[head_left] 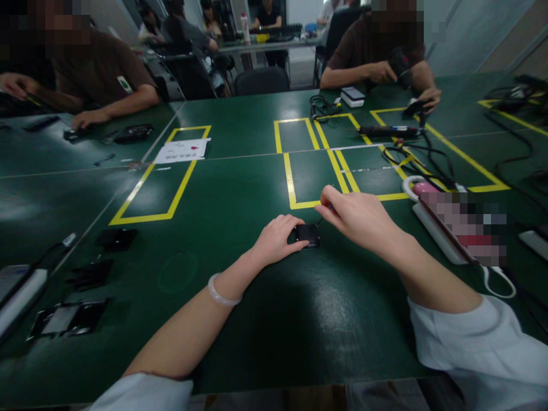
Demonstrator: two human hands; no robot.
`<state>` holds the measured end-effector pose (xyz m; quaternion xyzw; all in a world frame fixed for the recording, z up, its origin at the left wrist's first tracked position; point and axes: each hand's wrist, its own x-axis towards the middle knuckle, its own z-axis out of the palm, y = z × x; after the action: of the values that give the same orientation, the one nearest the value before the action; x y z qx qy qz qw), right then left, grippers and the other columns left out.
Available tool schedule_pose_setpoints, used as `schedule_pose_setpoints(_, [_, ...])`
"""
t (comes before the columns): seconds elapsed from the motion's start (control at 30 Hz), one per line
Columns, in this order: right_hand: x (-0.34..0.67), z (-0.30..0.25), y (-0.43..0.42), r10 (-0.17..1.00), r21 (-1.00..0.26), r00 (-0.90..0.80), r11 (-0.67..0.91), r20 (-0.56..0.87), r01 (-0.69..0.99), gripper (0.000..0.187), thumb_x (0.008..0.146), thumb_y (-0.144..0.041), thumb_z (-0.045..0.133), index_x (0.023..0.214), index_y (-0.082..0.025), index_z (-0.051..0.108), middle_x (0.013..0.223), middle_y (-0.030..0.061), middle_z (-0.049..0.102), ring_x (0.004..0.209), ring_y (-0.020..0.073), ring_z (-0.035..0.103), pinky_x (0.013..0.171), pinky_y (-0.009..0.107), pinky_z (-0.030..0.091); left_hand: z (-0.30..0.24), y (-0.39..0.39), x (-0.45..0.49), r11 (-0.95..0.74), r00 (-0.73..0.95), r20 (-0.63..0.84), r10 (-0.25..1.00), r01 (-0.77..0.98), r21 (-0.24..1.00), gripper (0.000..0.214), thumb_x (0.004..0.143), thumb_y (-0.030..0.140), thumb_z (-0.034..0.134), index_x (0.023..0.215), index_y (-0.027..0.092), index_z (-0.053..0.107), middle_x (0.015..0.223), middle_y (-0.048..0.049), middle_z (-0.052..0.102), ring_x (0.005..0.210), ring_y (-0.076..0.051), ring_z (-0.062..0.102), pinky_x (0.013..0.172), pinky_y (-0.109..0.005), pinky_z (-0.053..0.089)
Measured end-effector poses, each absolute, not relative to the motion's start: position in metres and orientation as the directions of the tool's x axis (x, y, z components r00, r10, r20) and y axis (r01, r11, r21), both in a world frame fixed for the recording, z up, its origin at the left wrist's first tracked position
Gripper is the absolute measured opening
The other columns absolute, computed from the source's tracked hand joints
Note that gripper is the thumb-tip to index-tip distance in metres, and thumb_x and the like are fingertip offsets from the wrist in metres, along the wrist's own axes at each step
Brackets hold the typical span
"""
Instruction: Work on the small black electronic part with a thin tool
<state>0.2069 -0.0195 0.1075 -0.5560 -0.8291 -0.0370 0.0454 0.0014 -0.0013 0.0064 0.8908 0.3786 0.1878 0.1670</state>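
A small black rectangular part [308,234] lies on the green table, with tiny bright spots along its edges. My left hand [278,238] grips it from the left, thumb along the near side and fingers at the far side. Just to the right, my right hand [362,220] is closed in a pinch around a thin dark tool [319,221]. The tool's slim end slants down to the part's upper right corner; whether it touches cannot be made out. Most of the tool is hidden by the fingers.
Several black parts [89,274] lie at the left. A phone-like item [460,220] with blurred cover and white strap is at the right. Yellow tape [293,194] marks the table. A black electric screwdriver [389,132] and cables lie beyond. Two people sit opposite.
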Motion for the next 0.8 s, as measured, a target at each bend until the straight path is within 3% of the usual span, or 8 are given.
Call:
schedule_pose_setpoints(0.23, [0.2073,0.1067,-0.0194,0.913,-0.049,-0.386,0.395,0.13,0.917,0.024,0.097,-0.03,0.03,0.107,-0.019,0.049,0.082,0.0042,0.071,0.064,0.0179,0.062,0.051,0.028,0.021,0.0082,-0.0017,0.0017,-0.656,0.644,0.203,0.738,0.614,0.438,0.035,0.088,0.047,0.057,0.111,0.02,0.055,0.106,-0.0075,0.062,0.097,-0.025,0.055,0.084,-0.039,0.047])
schedule_pose_setpoints(0.53, [0.2074,0.1074,-0.0193,0.92,0.027,-0.376,0.375,0.113,0.927,0.027,0.097,-0.037,0.032,0.101,-0.019,0.052,0.076,0.0044,0.07,0.065,0.02,0.063,0.051,0.028,0.02,0.0064,-0.0014,0.0011,-0.66,0.642,0.217,0.735,0.607,0.442,0.037,0.088,0.047,0.057,0.111,0.019,0.055,0.105,-0.0072,0.061,0.097,-0.024,0.055,0.084,-0.038,0.047])
schedule_pose_setpoints(0.67, [0.2079,0.1063,-0.0191,0.91,-0.025,-0.387,0.394,0.15,0.919,0.024,0.097,-0.031,0.031,0.108,-0.019,0.05,0.083,0.0038,0.071,0.065,0.0185,0.063,0.051,0.028,0.021,0.0071,-0.0016,0.0012,-0.656,0.642,0.206,0.739,0.615,0.437,0.036,0.088,0.047,0.057,0.11,0.019,0.055,0.105,-0.0073,0.061,0.096,-0.024,0.055,0.083,-0.037,0.047])
schedule_pose_setpoints(0.8, [0.2085,0.1062,-0.0192,0.907,-0.023,-0.393,0.401,0.155,0.916,0.025,0.097,-0.036,0.034,0.105,-0.02,0.051,0.081,0.0035,0.07,0.067,0.0188,0.063,0.052,0.028,0.021,0.0073,-0.0015,0.0014,-0.654,0.642,0.203,0.739,0.614,0.441,0.036,0.088,0.048,0.056,0.111,0.02,0.055,0.105,-0.0072,0.061,0.096,-0.024,0.055,0.083,-0.038,0.046])
